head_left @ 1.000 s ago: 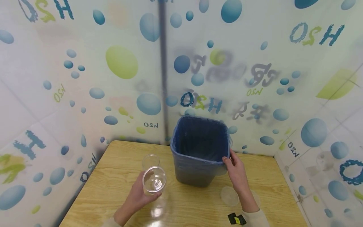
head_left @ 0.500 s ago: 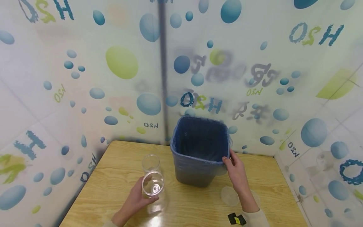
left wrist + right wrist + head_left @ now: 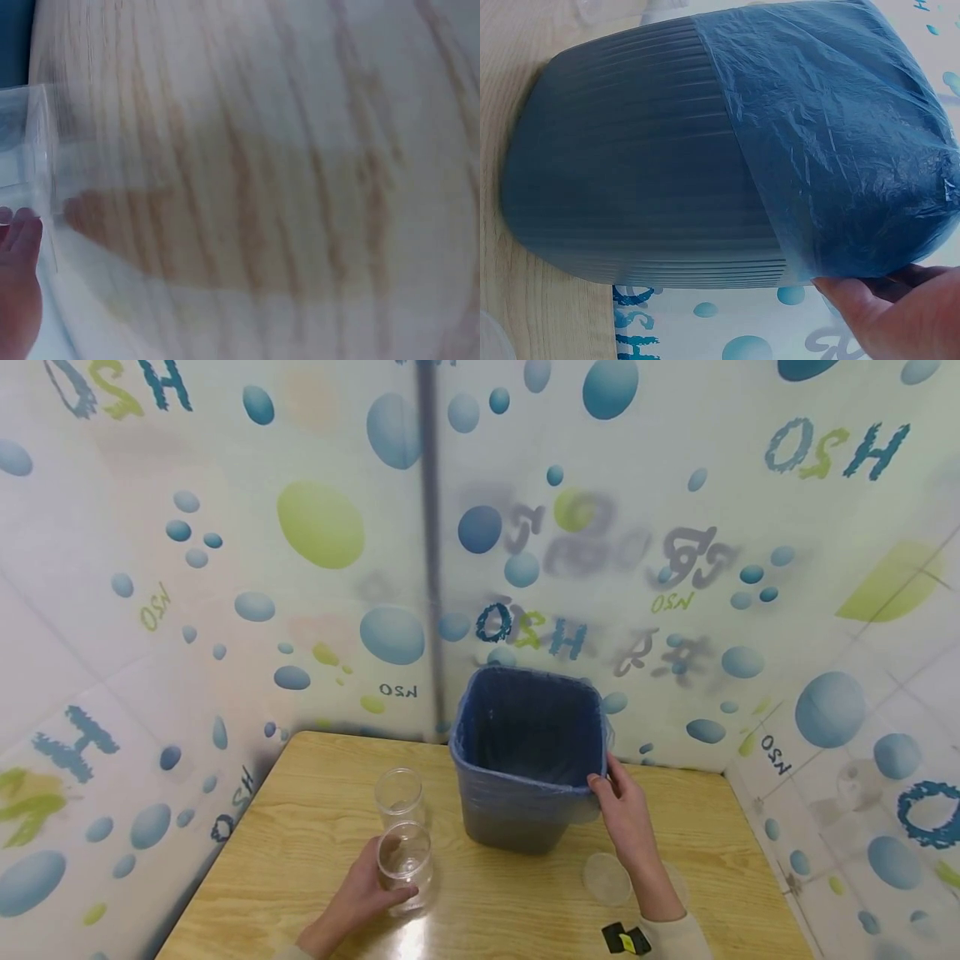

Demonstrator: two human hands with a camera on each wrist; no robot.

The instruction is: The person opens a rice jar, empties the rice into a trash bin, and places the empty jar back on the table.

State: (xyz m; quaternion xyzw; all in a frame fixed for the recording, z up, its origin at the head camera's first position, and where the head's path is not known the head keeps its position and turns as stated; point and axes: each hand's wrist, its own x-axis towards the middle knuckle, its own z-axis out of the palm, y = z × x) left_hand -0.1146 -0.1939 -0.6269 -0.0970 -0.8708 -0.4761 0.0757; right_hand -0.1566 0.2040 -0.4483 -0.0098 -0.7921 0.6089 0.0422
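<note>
My left hand (image 3: 363, 889) grips a clear plastic cup (image 3: 408, 860) low over the wooden table; I cannot tell whether its base touches the wood. The cup's wall (image 3: 19, 142) and my fingertips show at the edge of the left wrist view. Just behind it stands another clear cup (image 3: 400, 797). With my right hand (image 3: 624, 806) I hold the near right corner of a dark trash can (image 3: 510, 818) lined with a blue bag (image 3: 825, 135). The thumb lies against the bagged side in the right wrist view, while the other fingers are partly hidden. Nothing shows inside the can.
Two round translucent discs, like lids, lie right of the can: one disc (image 3: 607, 878) in full view, the other (image 3: 677, 883) partly behind my right forearm. A patterned wall covering (image 3: 322, 635) closes off the back and sides of the table (image 3: 300, 810).
The cup in my left hand has come down and turned more upright, leaving the cup behind it more visible. My right hand and the trash can have stayed put.
</note>
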